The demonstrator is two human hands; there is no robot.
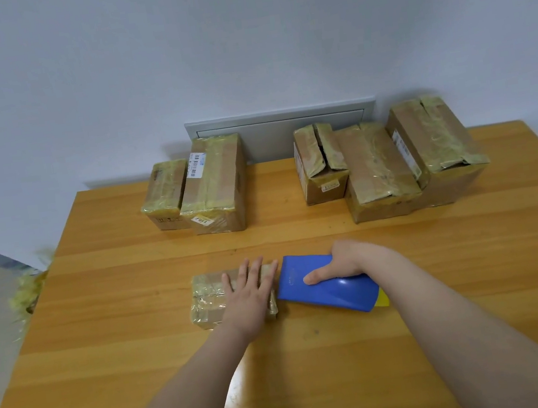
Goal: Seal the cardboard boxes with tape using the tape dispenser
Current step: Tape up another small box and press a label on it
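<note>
A small flat cardboard box (206,299), wrapped in glossy clear tape, lies on the wooden table (144,359) near its middle. My left hand (249,293) lies flat on top of the box's right half with straight, spread fingers. My right hand (348,261) grips a blue tape dispenser (328,289) with a yellow end, thumb across its top. The dispenser's front edge touches the right end of the box.
Two taped boxes (202,185) stand at the back left of the table. Three larger taped boxes (389,159) stand at the back right, one with its flaps parted. A grey wall panel (281,126) is behind them. Crumpled yellowish tape scraps (27,293) hang off the left edge.
</note>
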